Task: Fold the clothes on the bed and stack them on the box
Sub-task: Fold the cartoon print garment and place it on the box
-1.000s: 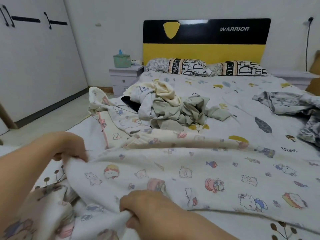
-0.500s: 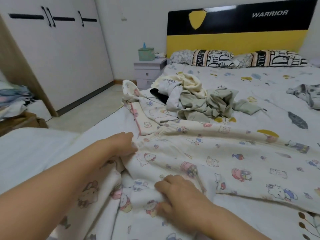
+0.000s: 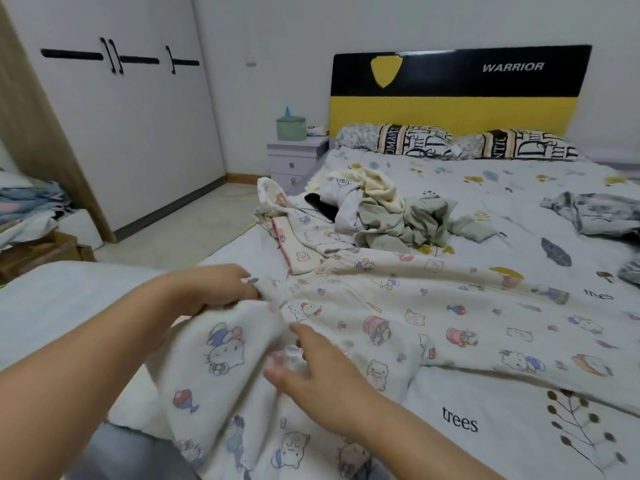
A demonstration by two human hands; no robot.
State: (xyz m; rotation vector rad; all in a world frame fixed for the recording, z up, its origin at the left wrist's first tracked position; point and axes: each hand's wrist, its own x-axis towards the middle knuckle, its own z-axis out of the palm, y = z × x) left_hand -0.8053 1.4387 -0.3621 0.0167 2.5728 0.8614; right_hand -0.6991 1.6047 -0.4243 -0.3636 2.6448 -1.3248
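Both hands work the pajamas (image 3: 398, 327): left hand (image 3: 207, 289) pinches fabric, right hand (image 3: 311, 372) hovers wide; uneven pulling could skew the fold.

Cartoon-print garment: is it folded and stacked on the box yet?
No: the cartoon-print garment lies spread on the bed, gripped by the left hand.

Both bare forearms reached forward from the lower edge of the view. The left hand (image 3: 211, 289) lay farther out, knuckles up, its fingers (image 3: 247, 284) curled under and pinching a fold of cloth. The right hand (image 3: 313, 374) sat nearer and lower, blurred, fingers (image 3: 280, 374) loosely extended toward the left.
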